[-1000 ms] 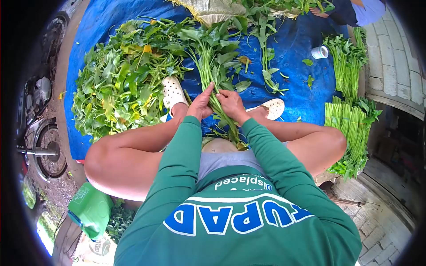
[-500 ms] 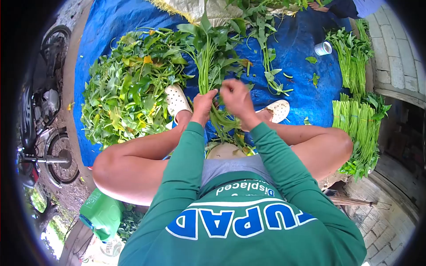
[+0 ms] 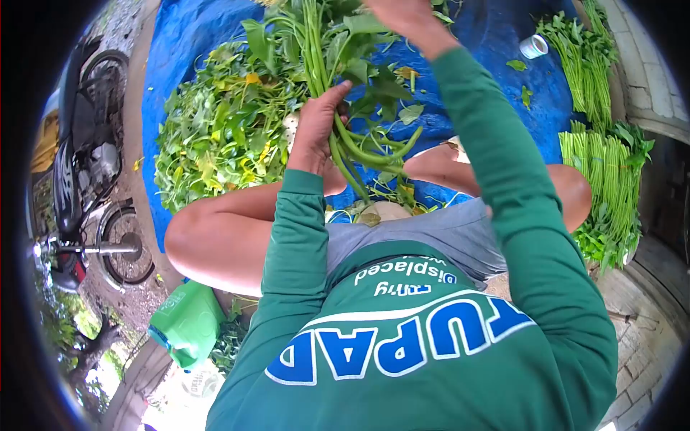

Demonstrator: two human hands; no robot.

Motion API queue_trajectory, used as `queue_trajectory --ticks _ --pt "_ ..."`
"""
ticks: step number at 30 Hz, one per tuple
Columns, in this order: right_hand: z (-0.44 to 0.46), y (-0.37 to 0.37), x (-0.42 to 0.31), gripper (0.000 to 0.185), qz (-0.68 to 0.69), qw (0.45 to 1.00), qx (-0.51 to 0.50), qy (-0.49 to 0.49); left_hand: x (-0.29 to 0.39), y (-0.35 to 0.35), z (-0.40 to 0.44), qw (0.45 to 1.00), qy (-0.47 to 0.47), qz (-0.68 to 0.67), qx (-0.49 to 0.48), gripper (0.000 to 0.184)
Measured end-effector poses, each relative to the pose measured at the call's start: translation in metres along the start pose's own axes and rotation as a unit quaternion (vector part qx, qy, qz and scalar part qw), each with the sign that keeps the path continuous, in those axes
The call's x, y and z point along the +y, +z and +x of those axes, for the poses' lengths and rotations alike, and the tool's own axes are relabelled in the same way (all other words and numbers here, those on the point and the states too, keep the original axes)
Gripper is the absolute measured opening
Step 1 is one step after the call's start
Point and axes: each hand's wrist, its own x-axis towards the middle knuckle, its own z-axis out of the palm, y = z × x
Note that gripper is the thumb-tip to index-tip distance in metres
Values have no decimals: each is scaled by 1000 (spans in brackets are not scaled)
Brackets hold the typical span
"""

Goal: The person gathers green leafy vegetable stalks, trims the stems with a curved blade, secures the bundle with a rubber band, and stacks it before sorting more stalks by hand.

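Observation:
My left hand [image 3: 321, 122] is wrapped round a bunch of long green leafy stems [image 3: 313, 54], held upright in front of me, with several stem ends bending below the fist. My right hand [image 3: 408, 16] is stretched far forward at the top edge, beyond the bunch; its fingers are cut off and blurred, so what it touches cannot be made out. A wide heap of loose leaves [image 3: 223, 136], some yellow, lies left of the bunch. Loose stems and leaves lie between my legs.
A blue tarp [image 3: 496, 93] lies under everything. Tied bundles of stems [image 3: 604, 172] stand at the right, near a white cup [image 3: 533, 47]. A green jug [image 3: 187, 323] sits at the lower left, a motorcycle [image 3: 86, 158] beyond the tarp's left side, and paving at the right.
My right hand has moved from beside the stems to far forward. My left hand has risen with the bunch still in it. The view has shifted, and the co-worker at the top right is out of sight.

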Motion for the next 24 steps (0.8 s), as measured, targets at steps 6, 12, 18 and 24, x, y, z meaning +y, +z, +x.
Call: queue_trajectory --ticks 6,12,18,24 --pt "-170 2 -11 15 -234 927 -220 -196 23 1 3 996 67 -34 47 23" --pt "-226 10 24 21 -190 948 -98 -235 19 -11 2 994 79 -44 66 23" --pt "-242 13 9 18 -241 940 -37 -237 25 -13 3 988 88 -79 101 25" --pt "-231 35 -19 34 -348 875 -323 96 -1 2 2 982 137 -24 125 33"
